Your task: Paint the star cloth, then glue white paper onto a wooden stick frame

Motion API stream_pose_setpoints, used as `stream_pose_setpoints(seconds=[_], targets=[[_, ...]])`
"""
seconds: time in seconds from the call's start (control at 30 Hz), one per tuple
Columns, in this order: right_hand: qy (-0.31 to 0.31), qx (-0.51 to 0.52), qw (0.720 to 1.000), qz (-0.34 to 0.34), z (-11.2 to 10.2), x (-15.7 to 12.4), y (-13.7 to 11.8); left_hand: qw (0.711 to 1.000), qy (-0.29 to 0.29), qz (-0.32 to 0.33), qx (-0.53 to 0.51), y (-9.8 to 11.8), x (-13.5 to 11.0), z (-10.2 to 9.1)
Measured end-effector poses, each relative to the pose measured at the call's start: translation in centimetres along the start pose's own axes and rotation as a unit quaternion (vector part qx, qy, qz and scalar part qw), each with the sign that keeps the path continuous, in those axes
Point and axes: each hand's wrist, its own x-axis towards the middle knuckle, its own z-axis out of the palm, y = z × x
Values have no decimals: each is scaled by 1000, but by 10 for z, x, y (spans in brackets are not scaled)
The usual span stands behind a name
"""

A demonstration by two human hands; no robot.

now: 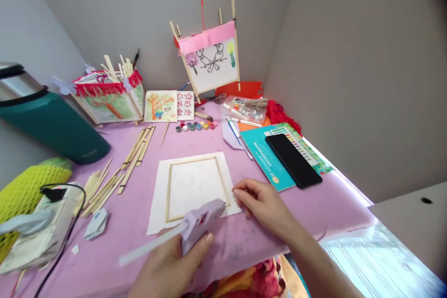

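My left hand (167, 267) grips a lilac glue gun (200, 223) with a glue stick out its back; its nozzle points at the lower right corner of a wooden stick frame (170, 186). The frame lies on a sheet of white paper (157, 205) on the purple table cover (122, 223). My right hand (263, 205) rests beside the paper's right edge, fingers curled and pinched near the frame's corner; what they hold, if anything, is hidden.
Loose wooden sticks (134, 156) lie left of the paper. A black phone (293, 160) sits on a teal booklet (263, 160) at right. Paint pots (195, 126), painted lanterns (211, 58) and a green container (52, 123) stand behind. A power strip (45, 228) is at left.
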Motion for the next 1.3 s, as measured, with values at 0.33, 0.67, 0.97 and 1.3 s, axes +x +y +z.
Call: stream_pose_setpoints(seconds=[0.33, 0.67, 0.97, 1.3], targets=[[-29, -223, 962, -157, -4, 9, 0, 978, -136, -80, 138, 17, 10, -4], [-19, -251, 955, -158, -1, 11, 7, 964, -176, -95, 176, 22, 16, -3], [-12, -255, 952, -171, 0, 10, 11, 950, -184, -115, 225, 27, 18, 2], [10, -244, 953, -178, 1, 10, 14, 946, -193, -108, 237, 34, 20, 9]])
